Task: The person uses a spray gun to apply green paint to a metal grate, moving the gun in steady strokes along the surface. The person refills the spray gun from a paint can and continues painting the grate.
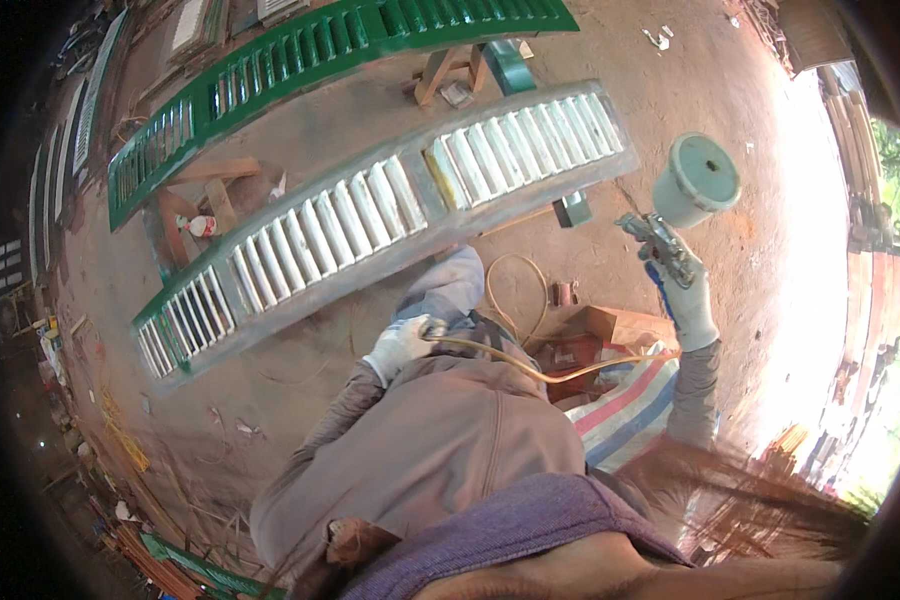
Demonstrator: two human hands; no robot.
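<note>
My right hand (688, 300), in a white and blue work glove, is wrapped round a metal spray gun (670, 255). A pale green paint cup (692, 185) sits on the gun, right of the louvred panel. My left hand (402, 342), also gloved, is closed on a yellowish air hose (510, 360) by my waist. The hose runs across my body toward my right forearm. Before me lies a long louvred shutter panel (320, 240) with pale slats and a grey frame, with some green at its left end. Neither hand touches the panel.
Beyond it lies a glossy green louvred panel (370, 50). Wooden supports (220, 205) stand under the panels. A cardboard box (630, 325) and a striped woven sack (625, 410) are by my right side. Hose loops (490, 280) lie on the floor. Stacked boards (860, 290) line the right.
</note>
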